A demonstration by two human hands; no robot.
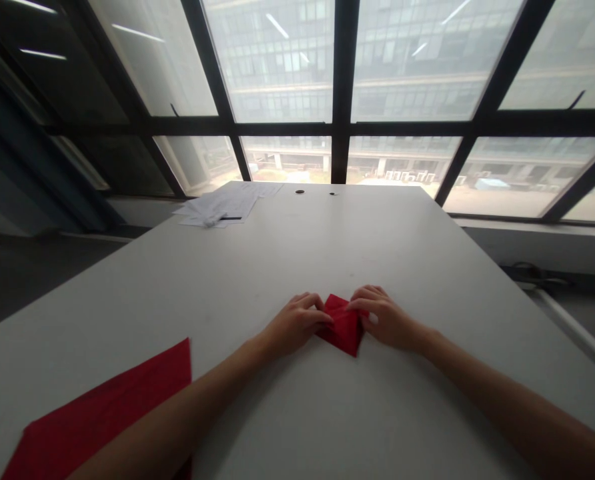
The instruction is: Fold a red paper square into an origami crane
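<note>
A small piece of folded red paper (345, 327) is held just above or on the white table, between my two hands. My left hand (302, 317) grips its left side, thumb and fingers pinched together. On the opposite side, my right hand (382, 313) pinches the paper's upper right part with curled fingers. One corner of the paper points down toward me. A larger red sheet (122, 393) lies at the lower left, partly covered by my left forearm.
The white table (302, 253) stretches away to large dark-framed windows (345, 87). Loose white papers (227, 203) with a dark, thin item on them lie at the far left. Two small holes (300, 192) sit near the far edge. A blue curtain (42, 147) hangs at left.
</note>
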